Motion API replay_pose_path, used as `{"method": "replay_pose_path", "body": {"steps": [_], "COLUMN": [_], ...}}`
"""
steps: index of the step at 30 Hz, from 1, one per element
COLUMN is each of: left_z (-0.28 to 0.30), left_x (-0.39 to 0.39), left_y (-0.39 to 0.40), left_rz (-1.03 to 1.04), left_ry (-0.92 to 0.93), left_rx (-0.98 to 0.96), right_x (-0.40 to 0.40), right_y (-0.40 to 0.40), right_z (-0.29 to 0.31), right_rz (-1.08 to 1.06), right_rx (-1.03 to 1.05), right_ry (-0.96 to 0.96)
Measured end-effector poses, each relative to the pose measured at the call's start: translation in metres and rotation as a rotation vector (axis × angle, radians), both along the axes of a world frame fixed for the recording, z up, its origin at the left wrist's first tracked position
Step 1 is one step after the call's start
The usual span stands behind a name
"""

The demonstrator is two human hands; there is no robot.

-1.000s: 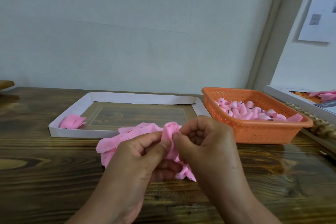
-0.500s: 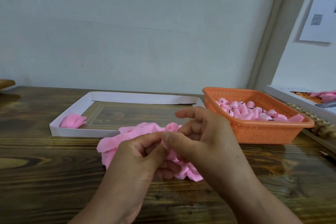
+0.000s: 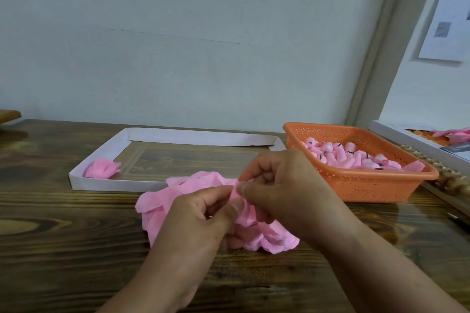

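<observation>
Where the two hands meet, just left of the orange basket (image 3: 368,187) and a little nearer the person than it, a small pink petal (image 3: 235,188) is caught between them. The left hand (image 3: 201,213) has thumb and forefinger closed on the petal's lower edge with the other fingers curled under, and the right hand (image 3: 284,185) pinches its top between thumb and fingertips, the remaining fingers bent in. Under and around both hands lies a loose heap of pink petals (image 3: 157,202), thin, crinkled and soft-edged like crepe paper, spread on the dark, glossy wooden table (image 3: 63,249) to the basket's left. The basket is rectangular plastic with perforated walls and a smooth rim, and it holds a pile of small pink buds (image 3: 340,157), rounded and tightly rolled, some with dark stubs sticking out. Farther left of the basket, its corner close against the basket's far left corner, sits a shallow white cardboard tray (image 3: 106,183) with low folded walls. One ruffled pink flower (image 3: 101,168) lies in its near corner farthest from the basket. To the basket's right a white box (image 3: 391,132) holds more pink and orange pieces, too cut off at the edge to tell apart.
</observation>
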State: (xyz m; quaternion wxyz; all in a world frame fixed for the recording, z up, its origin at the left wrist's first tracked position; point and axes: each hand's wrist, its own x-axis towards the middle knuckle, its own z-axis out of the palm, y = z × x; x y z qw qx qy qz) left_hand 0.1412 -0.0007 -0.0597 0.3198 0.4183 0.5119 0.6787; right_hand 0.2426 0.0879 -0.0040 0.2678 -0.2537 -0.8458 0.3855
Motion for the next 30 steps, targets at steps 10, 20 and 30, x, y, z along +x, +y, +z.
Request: {"method": "replay_pose_path", "body": {"steps": [10, 20, 30], "left_z": [0.013, 0.017, 0.007], "left_x": [-0.02, -0.024, -0.013], "left_y": [0.007, 0.025, 0.025], "left_rz": [-0.041, -0.493, -0.676], "left_ry": [0.427, 0.207, -0.308], "left_rx": [-0.277, -0.38, -0.199], "right_x": [0.008, 0.016, 0.027], "right_y": [0.013, 0.024, 0.018], "right_z": [0.0, -0.001, -0.007], "right_rz": [0.092, 0.454, 0.083], "right_rx": [-0.08, -0.271, 0.366], "right_ry": [0.084, 0.138, 0.244]}}
